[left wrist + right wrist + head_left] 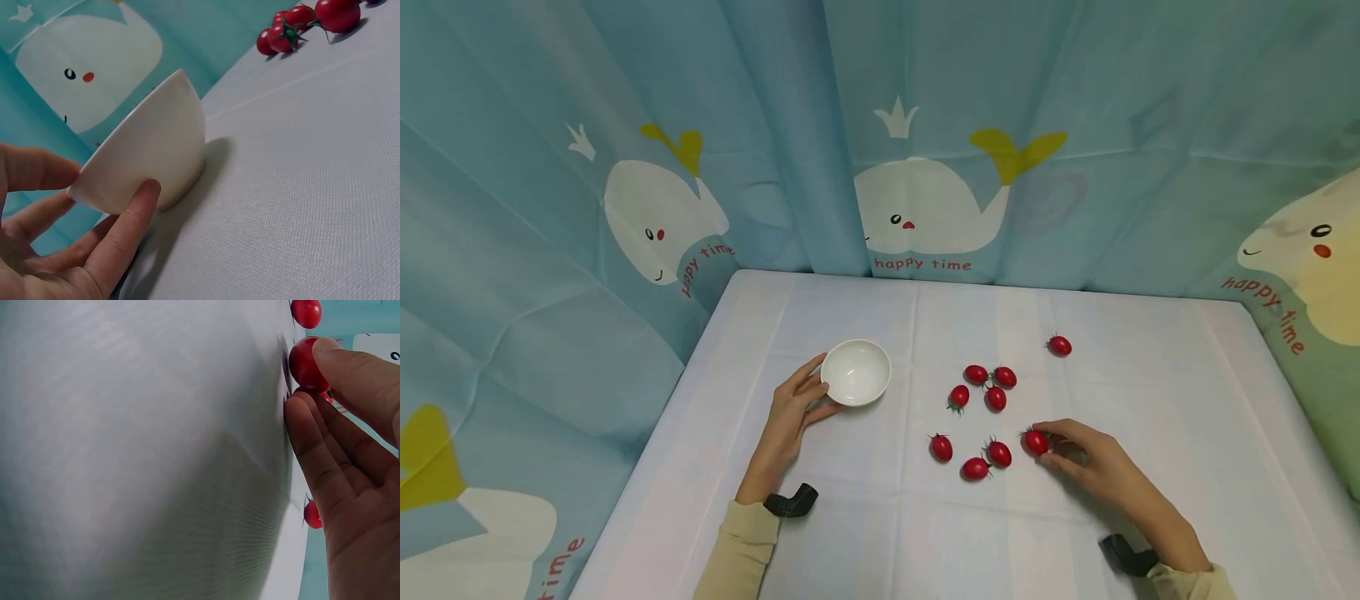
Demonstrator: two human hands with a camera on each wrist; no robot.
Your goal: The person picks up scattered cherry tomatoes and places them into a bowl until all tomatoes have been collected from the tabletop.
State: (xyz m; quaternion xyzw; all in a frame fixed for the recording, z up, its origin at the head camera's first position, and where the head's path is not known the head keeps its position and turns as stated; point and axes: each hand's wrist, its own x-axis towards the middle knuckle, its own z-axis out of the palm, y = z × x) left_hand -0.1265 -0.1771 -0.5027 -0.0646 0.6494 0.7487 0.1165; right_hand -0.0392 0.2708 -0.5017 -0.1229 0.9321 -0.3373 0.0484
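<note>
At the left of the table, my left hand (792, 414) holds a small white bowl (856, 372) by its left side. In the left wrist view, one fingertip meets the bowl's (156, 140) rim and another finger (132, 222) presses the outer wall near its base. On the right, my right hand (1093, 462) pinches a red cherry tomato (1035, 442) between thumb and fingertips. The right wrist view shows the thumb on that tomato (306, 364), low beside the cloth. Loose cherry tomatoes lie between the hands, among them one (999, 453) and another (975, 469) just left of the pinched one.
Farther back lies a cluster of several cherry tomatoes (996, 398), with a lone tomato (1060, 346) behind to the right. A white cloth (865, 517) covers the table. Blue curtains (775, 100) with whale prints hang along its back and left.
</note>
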